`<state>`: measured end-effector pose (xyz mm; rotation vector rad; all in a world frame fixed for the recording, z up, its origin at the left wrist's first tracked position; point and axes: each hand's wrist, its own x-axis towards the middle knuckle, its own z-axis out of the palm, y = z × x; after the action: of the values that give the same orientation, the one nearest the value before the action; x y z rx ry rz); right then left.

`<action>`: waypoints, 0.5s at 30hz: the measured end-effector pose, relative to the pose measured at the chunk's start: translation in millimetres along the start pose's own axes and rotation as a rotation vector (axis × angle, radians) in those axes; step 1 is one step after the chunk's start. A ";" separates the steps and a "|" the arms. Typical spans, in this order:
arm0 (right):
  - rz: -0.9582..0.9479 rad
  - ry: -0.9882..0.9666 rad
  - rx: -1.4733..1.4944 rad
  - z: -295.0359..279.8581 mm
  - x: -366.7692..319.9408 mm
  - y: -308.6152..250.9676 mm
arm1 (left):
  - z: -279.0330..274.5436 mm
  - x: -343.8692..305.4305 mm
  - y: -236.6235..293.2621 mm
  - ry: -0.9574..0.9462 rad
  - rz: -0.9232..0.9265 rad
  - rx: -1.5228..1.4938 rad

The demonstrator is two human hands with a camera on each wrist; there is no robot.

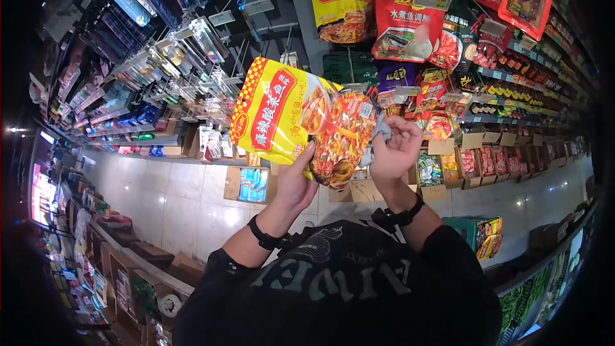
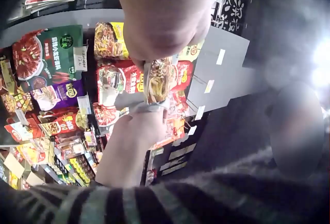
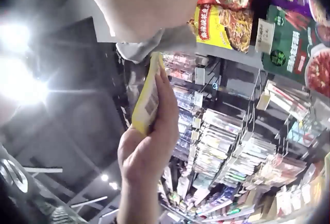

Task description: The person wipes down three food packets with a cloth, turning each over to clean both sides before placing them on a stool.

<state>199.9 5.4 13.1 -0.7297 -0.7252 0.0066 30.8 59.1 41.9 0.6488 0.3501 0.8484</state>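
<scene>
My left hand (image 1: 296,182) holds a yellow seasoning packet (image 1: 272,106) with a red label and a picture of a fish dish, its thumb on the front. The packet is tilted in front of my chest, and its edge (image 3: 149,92) shows in the right wrist view. At the packet's right end, my right hand (image 1: 398,150) pinches a grey cloth (image 1: 382,129) between thumb and fingers. This cloth lies against the packet's end and partly behind it. The left wrist view also shows my right hand (image 2: 136,131) beside the packet's pictured face.
A similar yellow packet (image 1: 343,16) hangs on the rack ahead, next to a red packet (image 1: 407,19). Tiered shelves with small packs run down the right. Hanging goods (image 1: 186,51) fill the left. An open carton with blue packs (image 1: 254,184) stands low ahead.
</scene>
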 end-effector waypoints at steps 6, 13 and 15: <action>0.196 -0.152 -0.128 -0.7 -11.5 -11.7 | 11.9 2.0 4.9 -0.007 0.031 -0.027; 0.049 -0.799 -0.455 -16.7 -40.9 -30.8 | -6.9 18.8 31.1 -0.042 -0.065 -0.177; 0.040 -0.877 -0.471 -14.0 -40.1 -38.5 | -14.3 18.8 33.1 -0.032 -0.097 -0.166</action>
<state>168.8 -42.1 5.2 -1.2092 -1.5804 0.2087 15.7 95.4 52.1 0.4872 0.2766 0.7642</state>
